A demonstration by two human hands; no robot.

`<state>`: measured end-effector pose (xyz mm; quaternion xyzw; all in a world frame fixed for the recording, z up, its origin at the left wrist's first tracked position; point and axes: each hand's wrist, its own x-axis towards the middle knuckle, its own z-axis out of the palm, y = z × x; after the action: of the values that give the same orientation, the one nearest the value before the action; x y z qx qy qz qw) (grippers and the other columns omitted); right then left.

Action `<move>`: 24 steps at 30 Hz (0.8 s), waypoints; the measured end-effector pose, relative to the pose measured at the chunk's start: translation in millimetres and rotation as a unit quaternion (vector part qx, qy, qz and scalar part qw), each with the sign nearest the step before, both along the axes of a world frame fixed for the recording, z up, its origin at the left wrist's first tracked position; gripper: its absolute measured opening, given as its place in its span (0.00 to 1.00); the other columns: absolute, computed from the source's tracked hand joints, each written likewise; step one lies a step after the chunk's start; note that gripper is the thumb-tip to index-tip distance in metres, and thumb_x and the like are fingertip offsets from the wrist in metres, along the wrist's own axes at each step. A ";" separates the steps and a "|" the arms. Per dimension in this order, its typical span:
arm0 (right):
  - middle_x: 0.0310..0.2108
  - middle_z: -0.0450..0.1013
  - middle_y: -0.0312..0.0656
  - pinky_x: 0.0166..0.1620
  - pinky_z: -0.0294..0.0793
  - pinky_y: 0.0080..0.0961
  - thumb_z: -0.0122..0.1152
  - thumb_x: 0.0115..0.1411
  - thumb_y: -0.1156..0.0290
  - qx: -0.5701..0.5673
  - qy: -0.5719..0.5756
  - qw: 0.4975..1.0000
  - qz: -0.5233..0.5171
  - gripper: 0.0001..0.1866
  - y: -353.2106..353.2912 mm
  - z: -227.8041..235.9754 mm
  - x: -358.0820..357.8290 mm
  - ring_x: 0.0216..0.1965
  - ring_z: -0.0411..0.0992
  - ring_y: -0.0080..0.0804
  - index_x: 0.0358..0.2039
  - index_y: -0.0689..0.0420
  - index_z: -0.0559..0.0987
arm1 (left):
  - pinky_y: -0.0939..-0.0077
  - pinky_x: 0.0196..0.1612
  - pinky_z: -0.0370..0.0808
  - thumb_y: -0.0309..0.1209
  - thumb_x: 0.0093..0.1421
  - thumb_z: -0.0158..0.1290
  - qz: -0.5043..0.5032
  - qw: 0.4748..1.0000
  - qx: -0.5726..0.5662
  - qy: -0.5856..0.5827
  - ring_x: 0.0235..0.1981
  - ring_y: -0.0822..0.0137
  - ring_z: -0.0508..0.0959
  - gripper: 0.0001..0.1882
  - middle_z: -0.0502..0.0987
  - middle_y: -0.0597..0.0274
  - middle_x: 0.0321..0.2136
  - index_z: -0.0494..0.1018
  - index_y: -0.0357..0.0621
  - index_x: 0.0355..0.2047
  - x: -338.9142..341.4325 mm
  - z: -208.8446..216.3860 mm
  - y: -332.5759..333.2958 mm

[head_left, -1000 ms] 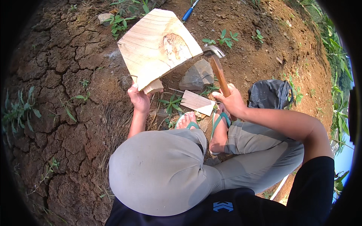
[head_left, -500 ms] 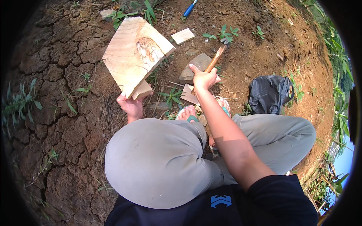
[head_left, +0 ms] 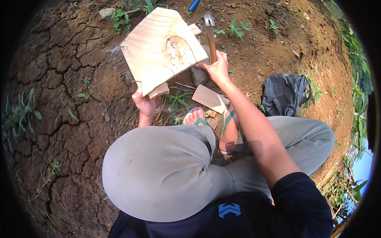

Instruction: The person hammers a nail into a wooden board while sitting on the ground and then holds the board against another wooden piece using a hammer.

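Note:
A pale, five-sided wooden board (head_left: 152, 47) with a rough bark-edged knot is held up tilted in front of me. My left hand (head_left: 145, 106) grips its near lower corner, its fingers partly hidden behind the wood. A thin dark sliver, perhaps a nail, sticks out sideways at the fingertips. Under the near edge juts a small wooden block (head_left: 159, 90). My right hand (head_left: 218, 72) is closed round the wooden handle of a hammer (head_left: 211, 41), its metal head pointing up and away. The right thumb is at the board's right corner, seemingly touching it.
A flat wood piece (head_left: 208, 97) lies by my sandalled feet, near a grey stone (head_left: 199, 75). Beyond the board are a wood offcut (head_left: 194, 29) and a blue-handled tool (head_left: 193, 5). A black plastic bag (head_left: 285, 95) sits at right. Cracked soil (head_left: 51, 107) spreads left.
The board has shifted right and turned slightly. My right hand has swung the hammer upright and brought it to the board's right corner. The flat wood piece by my feet is now more exposed.

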<state>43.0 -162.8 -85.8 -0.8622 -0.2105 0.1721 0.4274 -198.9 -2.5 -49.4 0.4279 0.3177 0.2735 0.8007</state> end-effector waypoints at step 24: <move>0.54 0.73 0.54 0.61 0.71 0.41 0.84 0.39 0.47 -0.112 -0.041 0.967 0.224 0.46 74.7 16.0 46.1 0.57 0.72 0.49 0.52 0.65 0.77 | 0.42 0.42 0.82 0.59 0.59 0.34 0.047 0.998 -0.026 0.023 0.47 0.39 0.81 0.44 0.74 0.45 0.55 0.61 0.38 0.66 -1.3 10.3 -13.9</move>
<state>89.1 -88.1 -69.8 -0.8418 -0.3945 0.2506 0.2700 -200.2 -16.4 -39.1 0.3975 0.3625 0.2929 0.7905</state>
